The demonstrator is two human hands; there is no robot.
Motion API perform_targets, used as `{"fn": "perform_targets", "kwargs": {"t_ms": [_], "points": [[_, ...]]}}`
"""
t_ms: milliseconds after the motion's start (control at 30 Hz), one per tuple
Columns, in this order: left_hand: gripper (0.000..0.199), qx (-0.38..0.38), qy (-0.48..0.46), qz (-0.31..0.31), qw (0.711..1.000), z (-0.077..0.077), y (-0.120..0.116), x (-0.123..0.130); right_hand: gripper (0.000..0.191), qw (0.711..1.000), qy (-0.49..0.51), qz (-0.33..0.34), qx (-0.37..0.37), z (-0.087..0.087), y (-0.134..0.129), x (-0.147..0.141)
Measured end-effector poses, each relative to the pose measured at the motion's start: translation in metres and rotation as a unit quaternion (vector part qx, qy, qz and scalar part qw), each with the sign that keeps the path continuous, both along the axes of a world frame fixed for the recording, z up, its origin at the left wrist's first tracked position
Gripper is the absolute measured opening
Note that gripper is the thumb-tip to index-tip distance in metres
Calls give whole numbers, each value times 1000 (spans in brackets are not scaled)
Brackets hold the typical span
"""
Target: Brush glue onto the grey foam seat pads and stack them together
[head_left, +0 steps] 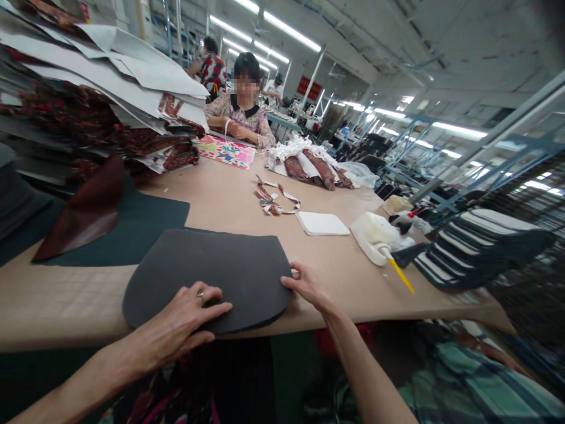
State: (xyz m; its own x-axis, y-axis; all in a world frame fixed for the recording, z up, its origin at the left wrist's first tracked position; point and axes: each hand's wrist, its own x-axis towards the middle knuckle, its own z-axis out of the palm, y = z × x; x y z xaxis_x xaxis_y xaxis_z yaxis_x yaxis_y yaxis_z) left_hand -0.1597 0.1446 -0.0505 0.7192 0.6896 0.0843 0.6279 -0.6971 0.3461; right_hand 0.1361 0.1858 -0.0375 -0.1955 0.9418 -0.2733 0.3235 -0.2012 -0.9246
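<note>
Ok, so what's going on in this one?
The person's left hand lies open on a dark grey panel, and the right hand touches its right edge. The panel lies at the near edge of the brown table. On the far side, another person has a floral sheet in front of them.

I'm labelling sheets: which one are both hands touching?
The curved dark grey sheet; the shiny brown sheet and teal sheet, further left, lie untouched.
</note>
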Motion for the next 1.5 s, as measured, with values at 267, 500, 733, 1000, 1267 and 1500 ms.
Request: {"fn": "perform_targets", "kwargs": {"t_ms": [267,500,733,1000,1267,1500], "points": [[52,95,8,-6,995,-24,5,-2,21,999,-48,-7,-7,-10,3,1],[53,119,18,-8,993,-30,8,-2,18,986,-159,-12,53,-17,-1,3],[54,88,45,-1,995,-20,3,0,16,934,-332,4,135,-8,-11,-7],[50,39,33,3,999,-2,-4,9,27,837,-510,-16,196,20,-19,-25],[41,22,-210,353,911,9,-9,-67,10,859,-393,213,249,7,-25,-78],[33,-99,-283,434,850,-13,-9,-119,9,853,-401,244,230,-9,-16,-73]]}}
